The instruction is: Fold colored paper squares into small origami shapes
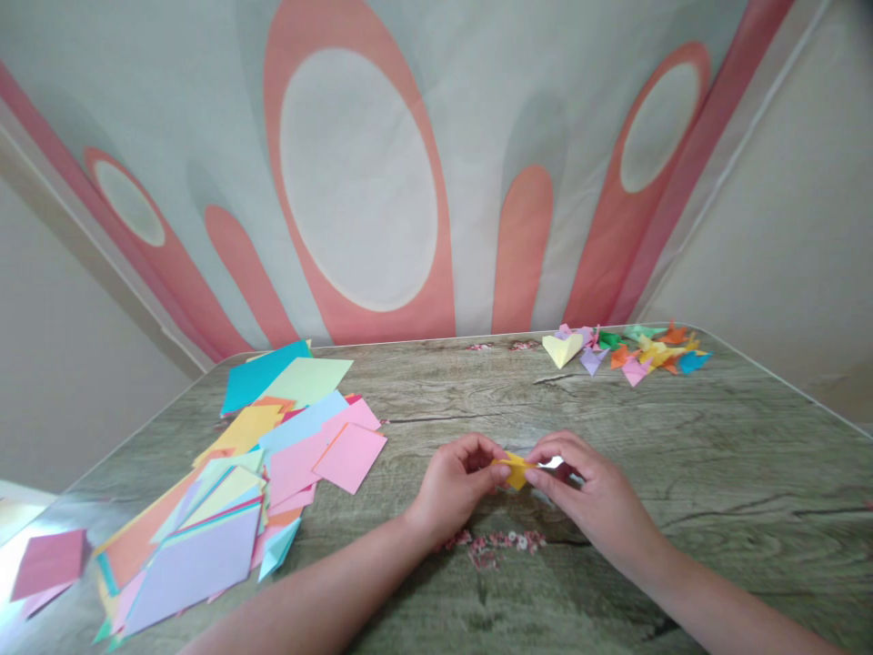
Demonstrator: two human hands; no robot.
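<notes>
A small folded piece of yellow paper (516,472) is held just above the table in front of me. My left hand (462,475) pinches its left side between thumb and fingers. On its right side, the thumb and fingertips of my right hand (579,478) are closed on the same paper. The paper's exact folded shape is partly hidden by my fingertips.
Coloured paper sheets (205,555) lie in a loose, overlapping pile on the left of the wood-patterned table (436,391). Small folded paper figures (655,353) in several colours are gathered at the back right. A patterned backdrop (470,109) rises behind the table.
</notes>
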